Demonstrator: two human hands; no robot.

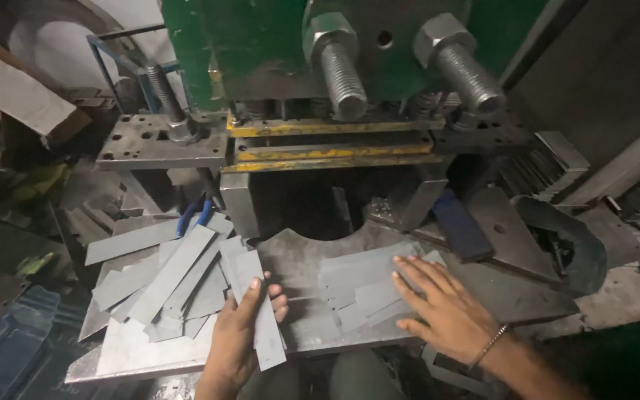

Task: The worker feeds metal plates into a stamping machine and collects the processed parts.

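Head view: left hand [240, 326] grips flat metal strip [261, 315].

strips pile [164, 285] left on plate [298, 259] — punched strips [364, 285] right | press [335, 81] behind | pliers [194, 215] behind pile

Your left hand [237, 333] comes up from the near edge, left of centre, wrist straight. Thumb points far and lies flat; the four fingers curl round to the right, pinching shut. Your right hand [438, 307] enters from the near right corner, forearm angled far and left. Palm faces down, fingers spread and straight, tips pointing far-left, pressed flat. A thin band sits on the right wrist. The two hands are well apart.
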